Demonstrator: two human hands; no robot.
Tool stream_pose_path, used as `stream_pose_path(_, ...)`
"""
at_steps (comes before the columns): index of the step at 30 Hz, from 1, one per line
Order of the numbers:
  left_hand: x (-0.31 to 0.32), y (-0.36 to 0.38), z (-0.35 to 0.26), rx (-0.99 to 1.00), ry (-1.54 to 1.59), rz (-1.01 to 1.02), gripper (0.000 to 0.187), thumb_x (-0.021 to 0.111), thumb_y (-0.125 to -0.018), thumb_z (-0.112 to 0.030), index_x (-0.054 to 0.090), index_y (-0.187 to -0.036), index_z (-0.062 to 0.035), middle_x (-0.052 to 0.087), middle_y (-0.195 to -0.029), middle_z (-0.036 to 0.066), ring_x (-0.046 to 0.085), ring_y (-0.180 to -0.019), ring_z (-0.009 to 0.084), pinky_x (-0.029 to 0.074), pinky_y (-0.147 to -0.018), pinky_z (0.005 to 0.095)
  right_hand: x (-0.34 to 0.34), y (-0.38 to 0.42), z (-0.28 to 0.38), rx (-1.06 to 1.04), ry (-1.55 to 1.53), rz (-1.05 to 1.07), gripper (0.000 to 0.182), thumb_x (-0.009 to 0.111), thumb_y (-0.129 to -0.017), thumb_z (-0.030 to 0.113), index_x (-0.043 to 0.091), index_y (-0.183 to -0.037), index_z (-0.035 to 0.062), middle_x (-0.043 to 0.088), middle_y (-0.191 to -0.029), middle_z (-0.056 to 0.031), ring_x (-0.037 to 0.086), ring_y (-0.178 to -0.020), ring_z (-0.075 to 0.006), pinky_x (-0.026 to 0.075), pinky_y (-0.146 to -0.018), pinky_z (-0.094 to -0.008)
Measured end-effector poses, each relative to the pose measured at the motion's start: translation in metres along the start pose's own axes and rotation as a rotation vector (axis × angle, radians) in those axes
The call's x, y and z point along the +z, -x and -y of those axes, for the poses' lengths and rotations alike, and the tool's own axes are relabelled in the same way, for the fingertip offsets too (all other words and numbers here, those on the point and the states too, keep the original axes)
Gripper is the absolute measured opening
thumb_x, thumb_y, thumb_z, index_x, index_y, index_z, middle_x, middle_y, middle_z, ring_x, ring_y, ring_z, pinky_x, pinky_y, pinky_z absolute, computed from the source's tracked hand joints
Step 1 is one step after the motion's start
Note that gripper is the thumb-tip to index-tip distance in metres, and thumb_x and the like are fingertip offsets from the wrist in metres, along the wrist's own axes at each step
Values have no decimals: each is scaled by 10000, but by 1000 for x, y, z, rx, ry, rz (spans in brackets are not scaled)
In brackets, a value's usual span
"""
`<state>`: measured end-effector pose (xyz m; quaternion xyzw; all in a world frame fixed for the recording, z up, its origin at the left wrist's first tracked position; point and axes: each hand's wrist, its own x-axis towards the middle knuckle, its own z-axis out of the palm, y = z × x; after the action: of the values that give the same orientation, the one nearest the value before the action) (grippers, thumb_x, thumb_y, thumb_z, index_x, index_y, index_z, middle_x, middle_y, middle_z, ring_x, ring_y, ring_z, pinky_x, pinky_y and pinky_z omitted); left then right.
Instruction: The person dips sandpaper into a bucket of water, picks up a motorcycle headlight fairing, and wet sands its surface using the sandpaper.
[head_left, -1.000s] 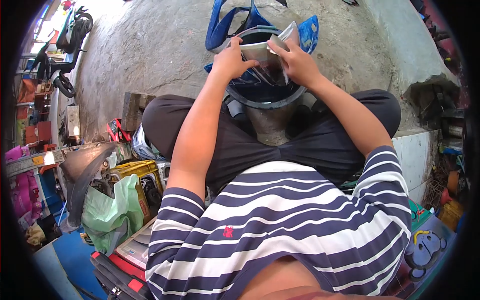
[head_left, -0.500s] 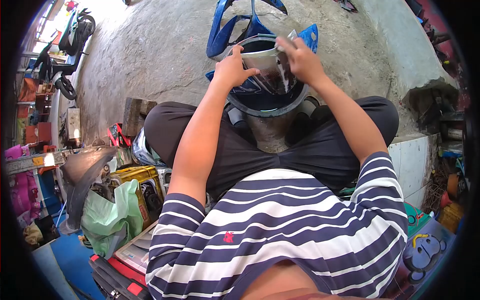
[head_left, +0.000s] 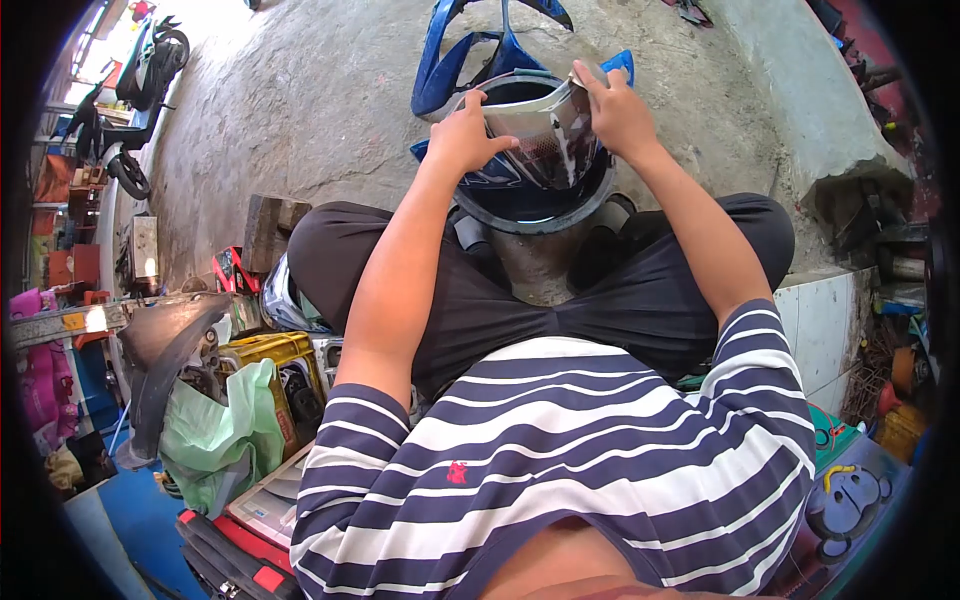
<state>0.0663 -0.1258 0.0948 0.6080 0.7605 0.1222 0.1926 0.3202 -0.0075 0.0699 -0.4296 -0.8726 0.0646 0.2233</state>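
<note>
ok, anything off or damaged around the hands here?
Nothing spilled. Both hands, left and right, hold a curved grey panel over the dark bucket. Blue fairing pieces lie loose on the concrete behind.

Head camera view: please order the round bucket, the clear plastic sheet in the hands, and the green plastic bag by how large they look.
1. Round bucket
2-3. Green plastic bag and clear plastic sheet: they look alike, and the bag is nearer the camera, so I leave these unranked.

The one head-worn camera looks steeply down, close over the seated person's lap (head_left: 560, 290) and outstretched arms.
</note>
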Motion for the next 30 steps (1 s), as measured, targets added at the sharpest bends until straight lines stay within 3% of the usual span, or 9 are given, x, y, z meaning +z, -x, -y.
stream_pose_path(1, 0, 0, -1, -5, 0, 5, 972, 884, -795, -528, 406, -1483, -35, 690, -1302, 290, 669, -1240, 434, 519, -1042, 494, 5, 4, 7, 41, -27, 8, 546, 583, -1013, 160, 541, -1547, 267, 609, -1149, -212, 689, -975, -429, 584, -788, -509)
stream_pose_path(4, 0, 3, 0, 7, -2, -5, 963, 880, -803, -524, 407, -1485, -35, 689, -1307, 288, 668, -1241, 436, 518, -1043, 494, 15, 24, 35, -274, -70, -102, 593, 592, -962, 107, 568, -1530, 276, 609, -1173, -222, 695, -987, -440, 587, -831, -515)
stream_pose_path(5, 0, 4, 0, 1, -4, -4, 962, 879, -803, -523, 407, -1486, -36, 688, -1309, 288, 668, -1241, 436, 518, -1044, 493, 11, 29, 43, -212, -107, 33, 571, 587, -978, 109, 579, -1520, 286, 612, -1174, -214, 695, -983, -432, 589, -840, -510)
stream_pose_path(13, 0, 0, 0, 3, 4, 2, 963, 881, -800, -522, 407, -1487, -42, 689, -1306, 285, 668, -1241, 431, 517, -1044, 488, 0, 2, 7, 95, -116, -25, 507, 576, -1005, 166, 594, -1495, 294, 610, -1177, -224, 695, -961, -446, 586, -799, -521)
stream_pose_path(16, 0, 1, 0, 2, -2, 5, 962, 880, -803, -523, 406, -1487, -40, 688, -1308, 286, 668, -1242, 432, 516, -1047, 487, 10, 22, 33, -206, -108, 0, 558, 613, -1004, 163, 546, -1540, 300, 602, -1191, -218, 693, -950, -449, 579, -796, -528)
stream_pose_path(20, -4, 5, -4, -8, -17, 7, 957, 881, -801, -525, 409, -1479, -40, 689, -1306, 290, 668, -1242, 435, 516, -1047, 486, 4, 15, 29, -189, -64, 63, 561, 603, -1011, 166, 545, -1538, 349, 620, -1223, -203, 705, -968, -432, 588, -795, -511)
stream_pose_path(24, -1, 2, -2, 14, 11, -9, 953, 881, -800, -528, 413, -1474, -43, 691, -1299, 292, 669, -1240, 436, 519, -1040, 488, 1, 0, 6, 99, -82, 3, 520, 570, -1038, 202, 551, -1533, 361, 602, -1116, -199, 687, -915, -430, 579, -782, -513)
stream_pose_path(28, 2, 3, 1, 16, 12, -17, 958, 884, -799, -523, 412, -1479, -40, 694, -1293, 290, 670, -1239, 433, 522, -1035, 490, 18, 33, 45, -165, -196, -8, 508, 569, -1039, 201, 559, -1529, 335, 591, -1127, -195, 680, -909, -428, 579, -777, -511)
stream_pose_path(30, 0, 4, 0, 18, -11, -26, 958, 885, -799, -523, 412, -1478, -38, 695, -1290, 289, 671, -1238, 433, 523, -1034, 491, 13, 31, 47, -142, -165, 3, 509, 577, -1038, 203, 559, -1527, 345, 596, -1129, -195, 683, -914, -434, 577, -782, -512)
